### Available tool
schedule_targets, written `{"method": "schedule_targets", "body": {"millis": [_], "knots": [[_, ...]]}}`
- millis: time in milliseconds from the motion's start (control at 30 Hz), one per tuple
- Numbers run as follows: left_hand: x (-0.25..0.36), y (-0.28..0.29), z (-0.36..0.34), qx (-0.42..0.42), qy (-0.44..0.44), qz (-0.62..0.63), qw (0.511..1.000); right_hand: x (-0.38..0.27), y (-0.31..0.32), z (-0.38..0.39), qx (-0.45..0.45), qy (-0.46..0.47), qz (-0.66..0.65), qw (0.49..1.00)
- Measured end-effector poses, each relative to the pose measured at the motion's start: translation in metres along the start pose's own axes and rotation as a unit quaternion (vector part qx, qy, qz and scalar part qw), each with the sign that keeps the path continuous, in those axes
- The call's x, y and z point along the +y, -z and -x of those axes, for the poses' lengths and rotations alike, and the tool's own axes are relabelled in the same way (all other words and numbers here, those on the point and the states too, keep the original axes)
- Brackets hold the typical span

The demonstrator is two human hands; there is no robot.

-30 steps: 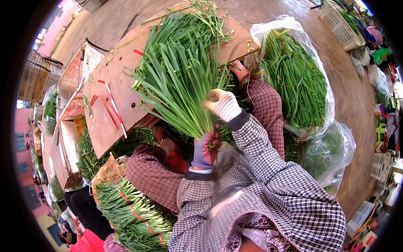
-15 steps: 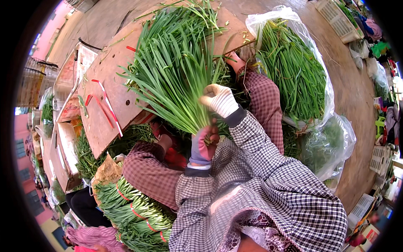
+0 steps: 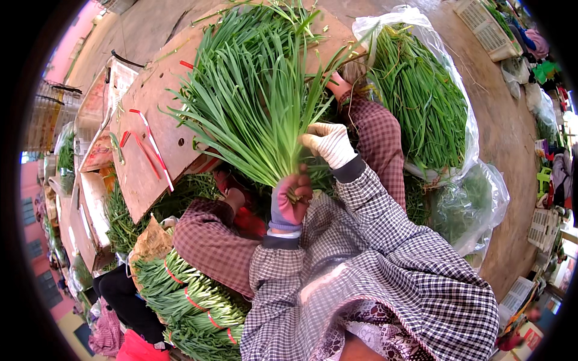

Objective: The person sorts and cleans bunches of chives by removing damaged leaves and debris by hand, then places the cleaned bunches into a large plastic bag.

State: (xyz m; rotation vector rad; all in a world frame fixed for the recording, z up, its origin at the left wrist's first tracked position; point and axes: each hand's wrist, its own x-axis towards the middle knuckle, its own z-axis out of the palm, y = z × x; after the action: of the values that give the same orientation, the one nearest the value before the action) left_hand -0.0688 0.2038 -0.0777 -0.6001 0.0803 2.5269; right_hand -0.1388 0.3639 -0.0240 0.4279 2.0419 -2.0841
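A fanned bunch of garlic chives (image 3: 274, 129) stands up from my left hand (image 3: 290, 201), whose fingers and thumb wrap round its stem ends. That hand wears a pink and grey fingerless glove. My right hand (image 3: 331, 144), in a pale knitted glove, is at the right edge of the bunch, just above the left. Its fingers are bent and pressed against the outer leaves; the fingertips are partly hidden. Behind the bunch a heap of garlic chives (image 3: 241, 45) lies on a brown board (image 3: 153, 138).
Red and white ties (image 3: 153, 150) lie on the board's left part. Tied chive bundles (image 3: 192, 295) sit at lower left. A clear plastic bag (image 3: 412, 18) at right is full of chives (image 3: 421, 102), with another plastic bag (image 3: 469, 204) nearer. My checked trouser legs (image 3: 211, 240) flank the bunch.
The bunch has turned more upright and its leaves spread further right. My right hand has moved slightly right and down; my left hand still grips the stems.
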Motion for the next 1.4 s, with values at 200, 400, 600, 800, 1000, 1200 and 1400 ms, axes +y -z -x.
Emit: {"method": "schedule_targets", "body": {"millis": [200, 400, 600, 800, 1000, 1200, 1400], "knots": [[0.002, 0.003, -0.002, -0.031, 0.038, 0.066, 0.997, 0.007, -0.003, 0.003, 0.004, 0.03, 0.036, 0.999], [-0.014, -0.029, 0.003, 0.021, -0.051, -0.004, 0.999, 0.021, -0.027, 0.032, -0.087, 0.18, 0.085, 0.976], [-0.003, 0.013, 0.002, -0.048, -0.086, -0.094, 0.991, 0.016, -0.042, 0.054, -0.159, 0.296, 0.179, 0.925], [0.01, -0.006, 0.003, -0.013, 0.153, 0.107, 0.982, -0.019, -0.04, 0.097, -0.368, 0.144, 0.166, 0.904], [0.009, 0.003, 0.0, 0.04, -0.007, -0.008, 0.999, -0.007, 0.049, 0.078, -0.154, 0.065, 0.2, 0.965], [0.008, -0.015, 0.013, 0.066, -0.059, -0.143, 0.986, 0.033, 0.065, 0.053, -0.156, 0.053, 0.411, 0.897], [0.009, 0.005, 0.022, 0.135, -0.249, -0.636, 0.718, 0.029, -0.023, 0.029, -0.187, 0.118, 0.192, 0.956]]}}
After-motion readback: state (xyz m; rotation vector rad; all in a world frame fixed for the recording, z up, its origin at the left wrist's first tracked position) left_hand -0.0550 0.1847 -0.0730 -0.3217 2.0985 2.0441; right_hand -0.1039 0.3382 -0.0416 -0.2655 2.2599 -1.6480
